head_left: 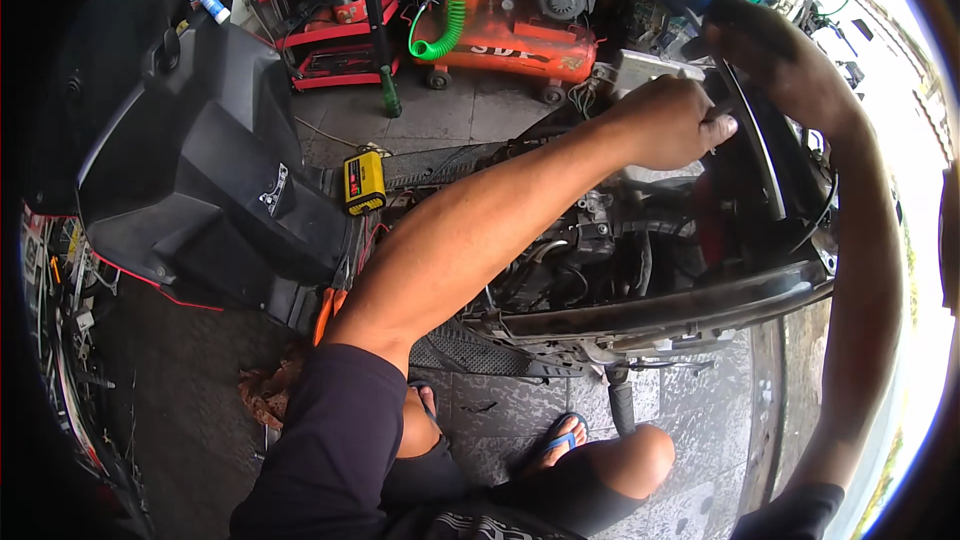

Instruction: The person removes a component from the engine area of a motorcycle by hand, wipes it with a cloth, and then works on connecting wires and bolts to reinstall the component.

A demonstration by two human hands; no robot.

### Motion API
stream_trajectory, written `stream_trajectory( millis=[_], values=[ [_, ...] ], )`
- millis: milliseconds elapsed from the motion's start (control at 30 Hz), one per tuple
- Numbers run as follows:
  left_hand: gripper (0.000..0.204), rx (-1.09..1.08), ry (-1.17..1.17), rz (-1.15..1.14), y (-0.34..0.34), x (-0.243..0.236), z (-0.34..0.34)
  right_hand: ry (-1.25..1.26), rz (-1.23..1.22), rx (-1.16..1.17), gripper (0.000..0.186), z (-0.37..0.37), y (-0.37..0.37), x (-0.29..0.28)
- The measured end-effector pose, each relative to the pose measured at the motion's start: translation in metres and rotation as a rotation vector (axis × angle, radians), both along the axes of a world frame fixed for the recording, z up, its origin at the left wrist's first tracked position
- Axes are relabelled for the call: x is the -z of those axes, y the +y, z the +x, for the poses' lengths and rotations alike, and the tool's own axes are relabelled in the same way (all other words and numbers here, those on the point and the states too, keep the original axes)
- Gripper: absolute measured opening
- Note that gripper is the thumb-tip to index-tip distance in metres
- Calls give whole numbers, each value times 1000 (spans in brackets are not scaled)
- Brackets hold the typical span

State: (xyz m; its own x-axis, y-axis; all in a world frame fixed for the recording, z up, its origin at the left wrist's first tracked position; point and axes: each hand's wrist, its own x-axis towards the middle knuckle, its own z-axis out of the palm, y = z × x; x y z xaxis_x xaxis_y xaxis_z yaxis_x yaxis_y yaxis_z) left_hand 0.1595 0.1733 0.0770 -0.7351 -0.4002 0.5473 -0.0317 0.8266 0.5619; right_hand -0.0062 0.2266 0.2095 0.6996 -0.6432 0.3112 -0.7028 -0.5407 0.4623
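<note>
A partly stripped black scooter stands across the middle with its engine and frame bare. Over its rear end is a glossy black panel, tilted, with a bright edge. My left hand reaches across the scooter, closed on the panel's near side, thumb out toward its edge. Curled over the panel's upper end is my right hand, smeared by motion and in shadow; its fingertips are partly hidden. A long dark side rail runs below both arms.
A yellow box-shaped device sits on the scooter's floorboard by the black front shield. Orange-handled pliers lie beneath. Behind stand a red tool cart and an orange compressor with a green coiled hose.
</note>
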Motion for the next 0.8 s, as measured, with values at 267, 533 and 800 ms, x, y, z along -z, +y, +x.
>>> stream_trajectory(
  millis=[267,533,800],
  values=[
    [43,36,81,-22,-5,8,1,-647,319,211,46,57,24,3],
    [48,9,51,32,-14,7,20,-913,437,250,46,70,31,5],
    [49,24,-146,200,-11,-12,22,-699,485,171,35,61,21,1]
  ],
)
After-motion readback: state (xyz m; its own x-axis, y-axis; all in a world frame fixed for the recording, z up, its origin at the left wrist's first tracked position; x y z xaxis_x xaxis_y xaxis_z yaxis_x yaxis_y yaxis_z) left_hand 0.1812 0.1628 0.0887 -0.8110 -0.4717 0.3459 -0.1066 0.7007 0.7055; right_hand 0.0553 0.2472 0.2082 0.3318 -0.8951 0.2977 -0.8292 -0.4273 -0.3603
